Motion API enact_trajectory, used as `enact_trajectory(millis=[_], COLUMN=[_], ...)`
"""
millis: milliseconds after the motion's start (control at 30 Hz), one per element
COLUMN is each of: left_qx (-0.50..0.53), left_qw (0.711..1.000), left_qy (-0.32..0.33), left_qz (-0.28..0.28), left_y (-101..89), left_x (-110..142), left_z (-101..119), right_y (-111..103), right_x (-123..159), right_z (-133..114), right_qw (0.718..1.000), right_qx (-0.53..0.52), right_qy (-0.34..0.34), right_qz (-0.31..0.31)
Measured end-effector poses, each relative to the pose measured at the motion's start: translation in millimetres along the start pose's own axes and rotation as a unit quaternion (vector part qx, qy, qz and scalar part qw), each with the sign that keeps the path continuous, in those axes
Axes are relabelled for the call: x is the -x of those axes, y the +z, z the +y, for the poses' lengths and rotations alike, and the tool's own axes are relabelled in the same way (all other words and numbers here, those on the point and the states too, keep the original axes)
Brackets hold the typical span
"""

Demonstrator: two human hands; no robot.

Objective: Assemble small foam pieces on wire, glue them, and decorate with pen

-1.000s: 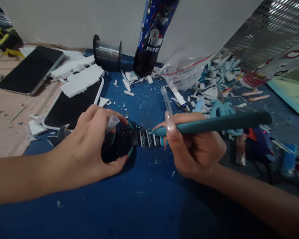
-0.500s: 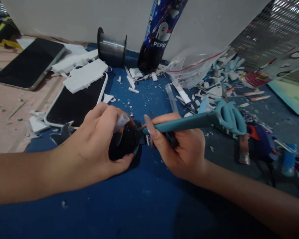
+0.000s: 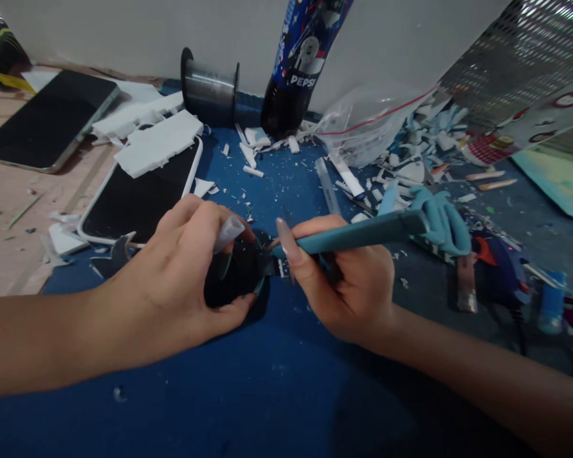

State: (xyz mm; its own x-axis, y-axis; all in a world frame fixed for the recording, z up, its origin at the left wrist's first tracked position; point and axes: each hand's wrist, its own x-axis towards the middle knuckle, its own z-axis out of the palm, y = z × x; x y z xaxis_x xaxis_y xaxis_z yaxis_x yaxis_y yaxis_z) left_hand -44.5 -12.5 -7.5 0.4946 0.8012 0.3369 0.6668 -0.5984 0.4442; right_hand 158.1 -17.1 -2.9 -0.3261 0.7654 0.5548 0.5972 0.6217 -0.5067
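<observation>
My left hand (image 3: 172, 273) curls around a black rounded piece (image 3: 229, 277) with a thin green edge, its thumb and fingertips at the rim. A translucent tube-like piece (image 3: 229, 232) sticks out between its fingers. In my right hand (image 3: 348, 286) is a long, flat teal tool (image 3: 363, 235), pinched like a pen; its exact kind is unclear. The tool's tip reaches the right side of the black piece, beside a small dark tab with white marks (image 3: 282, 268). Fingers partly hide the contact there.
White cut scraps (image 3: 162, 143) rest on a white-framed phone-like slab (image 3: 134, 197); a dark phone (image 3: 52, 121) lies left. Behind stand a clear-line spool (image 3: 210, 92) and a Pepsi bottle (image 3: 293, 83). A zip bag (image 3: 363, 130), scraps and teal loops (image 3: 442, 219) crowd the right.
The view has shifted slightly, so the surroundings sit a little further left. Both hands keep their grip, and the teal tool stays against the black piece with almost no visible movement.
</observation>
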Motion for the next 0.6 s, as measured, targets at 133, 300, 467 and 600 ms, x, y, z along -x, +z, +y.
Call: enact_trajectory(millis=[133,300,467,600], left_qx=[0.000,-0.005,0.000,0.004], left_qw=[1.000,1.000,1.000,1.000], left_qy=[0.018,0.017,0.015,0.014], left_qz=[0.009,0.009,0.006,0.004], left_y=[1.4,1.4,0.0,-0.4], left_x=[-0.8,-3.0,-2.5,-1.4], left_z=[-0.1,1.1,1.8,1.0], right_y=[-0.9,1.7,-0.3,-2.1], right_x=[-0.1,-1.4,-0.5,0.3], right_z=[0.8,2.2,1.4,0.8], right_qw=[1.000,1.000,1.000,1.000], right_qx=[0.018,0.027,0.021,0.004], right_qy=[-0.004,0.001,-0.004,-0.010], right_qz=[0.007,0.001,-0.003,-0.013])
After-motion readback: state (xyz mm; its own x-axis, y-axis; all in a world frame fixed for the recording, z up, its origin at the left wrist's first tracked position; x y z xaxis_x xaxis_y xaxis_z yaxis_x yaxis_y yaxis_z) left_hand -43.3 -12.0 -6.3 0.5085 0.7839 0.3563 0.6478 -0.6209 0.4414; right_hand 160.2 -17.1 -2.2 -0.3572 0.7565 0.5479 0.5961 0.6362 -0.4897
